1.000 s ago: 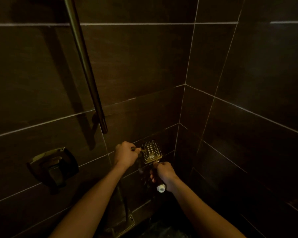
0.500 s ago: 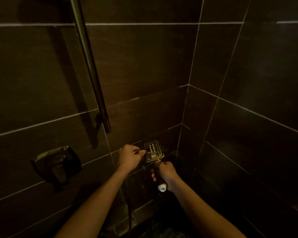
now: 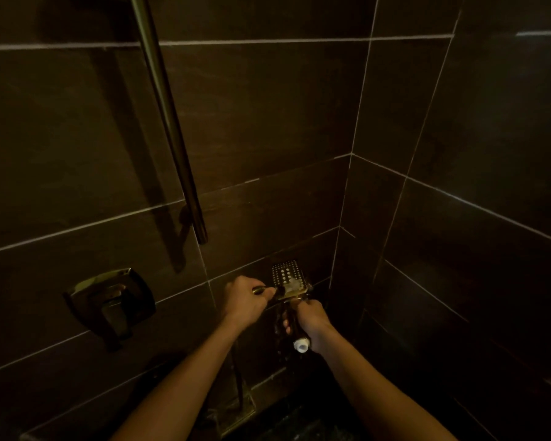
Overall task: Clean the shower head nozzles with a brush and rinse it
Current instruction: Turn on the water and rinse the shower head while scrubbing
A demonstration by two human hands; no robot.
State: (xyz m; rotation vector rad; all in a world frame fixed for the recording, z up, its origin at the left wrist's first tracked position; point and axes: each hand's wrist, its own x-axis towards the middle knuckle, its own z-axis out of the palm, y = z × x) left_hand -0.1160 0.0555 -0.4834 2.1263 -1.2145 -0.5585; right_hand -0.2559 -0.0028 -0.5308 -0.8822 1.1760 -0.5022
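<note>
"What sort of room is this?"

"A bathroom, inside the shower stall. The walls are covered in large dark brown tiles (image 3: 268,122) with pale grout lines (image 3: 252,42), and they meet in a corner (image 3: 347,186)."

"Tiles alone could mean a kitchen."

"The fittings settle it. A metal slide rail (image 3: 170,122) runs down the facing wall, and lower down sits a square brass-coloured mixer valve (image 3: 109,297) with a lever handle. A rectangular hand-held shower head (image 3: 287,275), its face dotted with nozzles, is near the corner."

"Well lit?"

"No, the light is dim and warm."
</note>
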